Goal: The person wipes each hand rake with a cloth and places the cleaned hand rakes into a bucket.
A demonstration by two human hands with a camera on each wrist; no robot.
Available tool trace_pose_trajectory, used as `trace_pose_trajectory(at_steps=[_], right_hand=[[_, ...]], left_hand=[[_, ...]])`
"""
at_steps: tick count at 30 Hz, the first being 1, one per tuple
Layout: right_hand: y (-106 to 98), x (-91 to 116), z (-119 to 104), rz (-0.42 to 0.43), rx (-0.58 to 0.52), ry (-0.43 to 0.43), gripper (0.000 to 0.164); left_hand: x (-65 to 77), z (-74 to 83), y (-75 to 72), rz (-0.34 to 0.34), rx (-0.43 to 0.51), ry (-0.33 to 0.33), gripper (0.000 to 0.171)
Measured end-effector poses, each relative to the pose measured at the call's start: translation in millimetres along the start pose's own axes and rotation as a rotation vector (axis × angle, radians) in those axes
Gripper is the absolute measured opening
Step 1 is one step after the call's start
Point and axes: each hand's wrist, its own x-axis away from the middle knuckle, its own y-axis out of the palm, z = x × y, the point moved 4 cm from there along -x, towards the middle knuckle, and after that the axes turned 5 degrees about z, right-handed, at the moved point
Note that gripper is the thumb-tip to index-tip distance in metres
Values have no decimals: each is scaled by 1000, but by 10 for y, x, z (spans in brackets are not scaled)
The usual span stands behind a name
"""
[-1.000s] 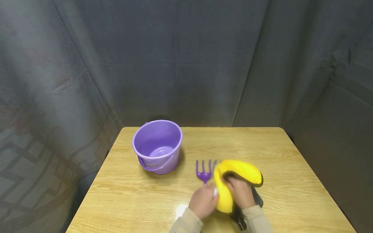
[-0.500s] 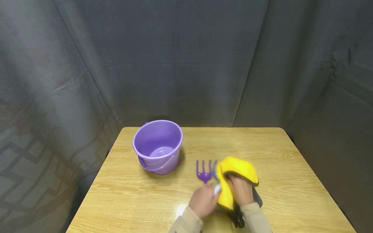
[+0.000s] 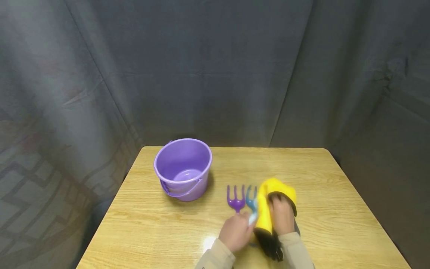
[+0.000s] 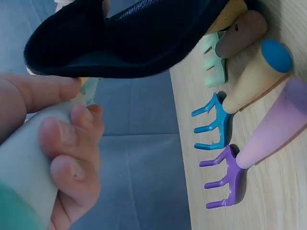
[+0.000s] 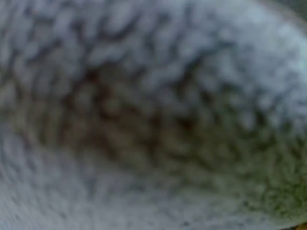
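In the head view my left hand (image 3: 236, 231) grips a toy garden tool by its pale handle (image 4: 36, 143), which has a green end in the left wrist view; its head is mostly hidden by a cloth. My right hand (image 3: 282, 215), just to the right, holds that bunched yellow cloth (image 3: 265, 209), its fingers partly inside the folds. The cloth's dark underside (image 4: 144, 43) curves over the tool's far end in the left wrist view. Blurred cloth pile (image 5: 153, 115) fills the right wrist view.
A purple fork (image 3: 236, 203) and a blue fork (image 3: 251, 201) lie side by side beyond my left hand. Beside them is a pale green rake (image 4: 216, 67). A purple bucket (image 3: 198, 188) stands upright at the back left of the wooden table (image 3: 134, 224).
The cloth has shifted right and bunched up tighter in my right hand, showing more of the blue fork. My left hand stays almost in place, still gripping the tool.
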Motion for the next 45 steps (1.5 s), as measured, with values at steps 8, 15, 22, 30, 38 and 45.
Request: trace_pose_trajectory(at_steps=[8, 15, 22, 30, 38, 45], right_hand=[[-4, 21, 74, 144, -65, 6, 24], [-32, -27, 150, 234, -143, 80, 13], [-42, 23, 186, 312, -155, 165, 29], [-128, -34, 287, 382, -216, 383, 22], [-222, -85, 413, 349, -389, 837, 22], [-216, -65, 484, 424, -995, 1185, 9]], left_hand=[[6, 4, 40, -69, 57, -35, 15], [6, 5, 30, -84, 61, -37, 18], [-10, -23, 46, -115, 103, -65, 15], [-18, -104, 5, -167, 190, -152, 11], [-37, -259, -75, -138, 230, -243, 15], [-113, -304, -187, -84, 260, -236, 15]])
